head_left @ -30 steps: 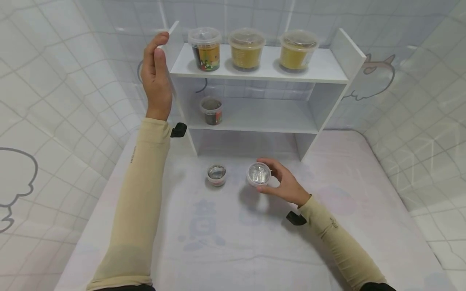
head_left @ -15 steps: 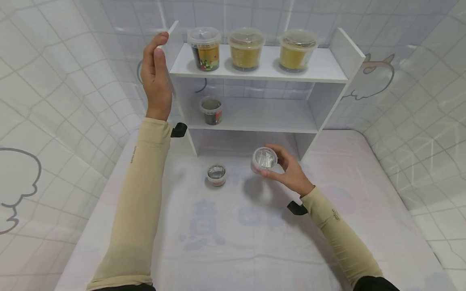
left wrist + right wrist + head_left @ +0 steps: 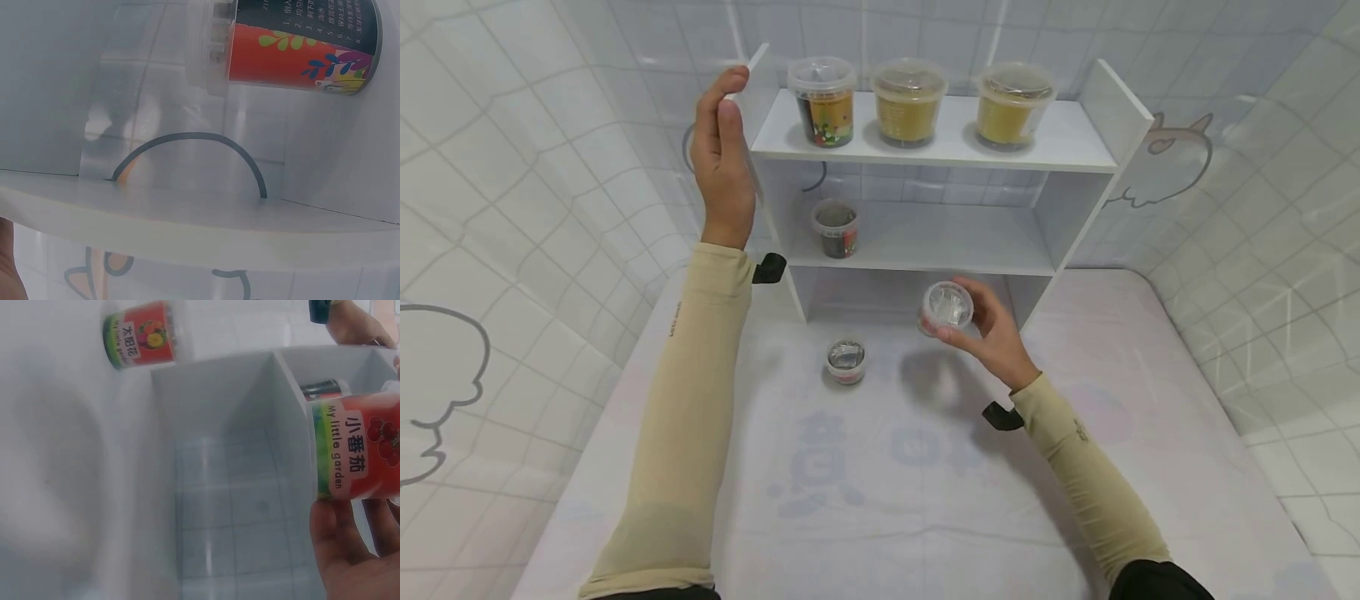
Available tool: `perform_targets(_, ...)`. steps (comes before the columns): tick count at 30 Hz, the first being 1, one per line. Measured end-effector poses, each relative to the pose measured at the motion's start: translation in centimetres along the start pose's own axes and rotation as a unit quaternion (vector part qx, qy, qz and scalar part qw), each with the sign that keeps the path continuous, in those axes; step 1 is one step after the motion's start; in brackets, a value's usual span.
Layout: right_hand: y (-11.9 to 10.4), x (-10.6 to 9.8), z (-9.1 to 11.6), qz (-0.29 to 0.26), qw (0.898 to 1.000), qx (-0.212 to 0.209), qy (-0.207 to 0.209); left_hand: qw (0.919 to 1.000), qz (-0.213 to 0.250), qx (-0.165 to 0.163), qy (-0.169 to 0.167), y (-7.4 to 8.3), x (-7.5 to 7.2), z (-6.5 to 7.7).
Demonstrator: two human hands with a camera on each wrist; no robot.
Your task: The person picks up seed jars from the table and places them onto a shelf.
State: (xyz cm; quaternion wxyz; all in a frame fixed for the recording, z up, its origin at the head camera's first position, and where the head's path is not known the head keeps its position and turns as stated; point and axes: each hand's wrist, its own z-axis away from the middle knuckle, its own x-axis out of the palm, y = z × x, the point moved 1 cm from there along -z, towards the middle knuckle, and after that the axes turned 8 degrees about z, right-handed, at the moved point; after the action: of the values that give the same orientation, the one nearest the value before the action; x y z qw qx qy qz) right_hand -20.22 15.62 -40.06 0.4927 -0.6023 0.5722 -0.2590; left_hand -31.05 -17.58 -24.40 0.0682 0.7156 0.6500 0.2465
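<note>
My right hand point(image 3: 1000, 342) holds a small plastic cup point(image 3: 946, 308) with a clear lid, raised before the lower part of a white shelf unit point(image 3: 925, 157). In the right wrist view this cup point(image 3: 347, 447) has a red label with tomatoes, reading "My little garden", and fingers lie along its side. My left hand point(image 3: 724, 171) grips the unit's left side panel near its top, the panel edge between thumb and fingers. A similar lidded cup point(image 3: 846, 362) stands on the table, left of the held one.
On the top board stand a patterned cup point(image 3: 823, 104) and two yellow-filled tubs point(image 3: 907, 117). A dark-and-red cup point(image 3: 837, 232) sits at the left of the middle board. White tile-patterned sheeting point(image 3: 1247, 192) surrounds the cloth-covered table point(image 3: 880, 517).
My right hand has lifted the held cup off the table area and carried it forward and slightly right, toward the shelf unit. My left hand has stayed on the side panel.
</note>
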Motion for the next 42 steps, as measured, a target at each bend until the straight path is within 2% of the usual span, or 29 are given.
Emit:
perform_targets(12,-0.2,0.2,-1.2,0.001,1.0,-0.001,0.014,1.0,-0.007,0.0,-0.005,0.0,-0.1,0.0)
perform_targets(24,-1.6,0.4,-3.1,0.015,0.998,-0.051,0.031,1.0,-0.008,-0.001,-0.004,0.1,-0.1,0.0)
perform_targets(42,-2.8,0.2,-6.3,0.021,0.996,-0.063,0.057,1.0,-0.003,0.002,-0.002,-0.1,-0.1,0.0)
